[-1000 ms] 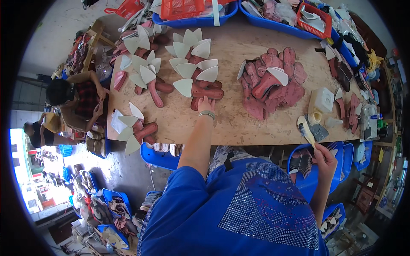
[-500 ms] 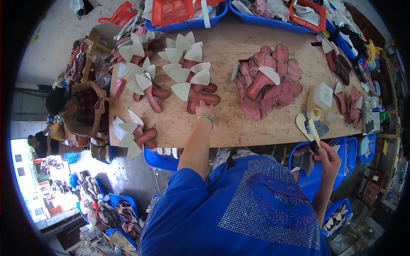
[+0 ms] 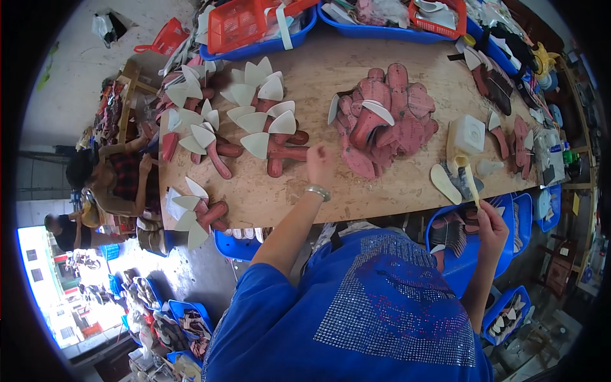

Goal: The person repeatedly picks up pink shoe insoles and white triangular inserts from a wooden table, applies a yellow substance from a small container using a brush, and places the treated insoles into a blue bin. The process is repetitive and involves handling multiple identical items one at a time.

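Observation:
My right hand (image 3: pixel 492 224) grips the pale handle of a brush (image 3: pixel 471 183), whose far end is beside the mouth of a white plastic jug (image 3: pixel 470 135). A cream shoe-sole piece (image 3: pixel 445 184) lies left of the brush. My left hand (image 3: pixel 321 165) hovers over the table by the end of a red sole piece (image 3: pixel 289 153); its fingers are foreshortened and blurred. That sole belongs to a row of red soles with white leaf-shaped pieces (image 3: pixel 254 145) fanned out. A heap of red sole pieces (image 3: pixel 401 137) lies to the right, with one white-tipped piece on top.
Blue tubs (image 3: pixel 382 33) with red baskets (image 3: pixel 237 28) line the table's far edge. More fanned soles (image 3: pixel 207 213) lie at the left, where another person (image 3: pixel 124 175) sits. Blue bins with shoe parts (image 3: pixel 455 248) stand below the near edge. A small clear bottle (image 3: pixel 489 167) is beside the jug.
My left hand has come off the red sole in the row and moved right toward the heap. The brush in my right hand has swung toward the jug's mouth. The view has shifted slightly.

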`<state>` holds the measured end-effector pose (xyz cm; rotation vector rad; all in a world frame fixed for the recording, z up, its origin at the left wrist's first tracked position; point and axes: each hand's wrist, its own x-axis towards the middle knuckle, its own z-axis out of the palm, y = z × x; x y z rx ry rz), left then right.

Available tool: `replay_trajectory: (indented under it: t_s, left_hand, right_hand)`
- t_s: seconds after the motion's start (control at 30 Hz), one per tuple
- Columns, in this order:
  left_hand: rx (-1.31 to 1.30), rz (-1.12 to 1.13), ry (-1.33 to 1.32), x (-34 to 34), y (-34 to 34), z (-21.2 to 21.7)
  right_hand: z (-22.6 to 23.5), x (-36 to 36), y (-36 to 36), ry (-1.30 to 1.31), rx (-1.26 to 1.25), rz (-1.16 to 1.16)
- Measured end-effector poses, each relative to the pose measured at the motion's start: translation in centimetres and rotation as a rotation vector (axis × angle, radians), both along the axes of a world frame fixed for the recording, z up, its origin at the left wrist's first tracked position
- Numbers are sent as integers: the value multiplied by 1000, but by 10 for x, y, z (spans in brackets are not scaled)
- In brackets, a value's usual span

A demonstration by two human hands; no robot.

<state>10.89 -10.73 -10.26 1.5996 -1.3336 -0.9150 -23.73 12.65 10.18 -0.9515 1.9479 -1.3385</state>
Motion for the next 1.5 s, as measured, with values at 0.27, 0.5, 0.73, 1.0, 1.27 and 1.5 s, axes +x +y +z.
replay_trajectory:
  t_s: [0.27,0.5,0.73,1.0,1.27,1.5]
  left_hand:
    - [-86,-405,-354,-66,-42,54]
    - [93,-569,-602,-69,-42,108]
    - [131,-531,-622,-44,-46,92]
    - [211,-572,-559,-40,-35,102]
    - [664,-749,407,-38,-54,200]
    - [606,-711,684,-59,-43,238]
  right_hand:
    - [-6,-1,1,-34,-66,-76]
    - [-1,-1,7,-132,-26,-91]
    - [12,6,-8,-225,-53,8]
    - [-7,-2,-16,-263,-71,26]
    - [10,-2,-20,-364,-59,12]
    - [13,0,-33,-243,-76,50]
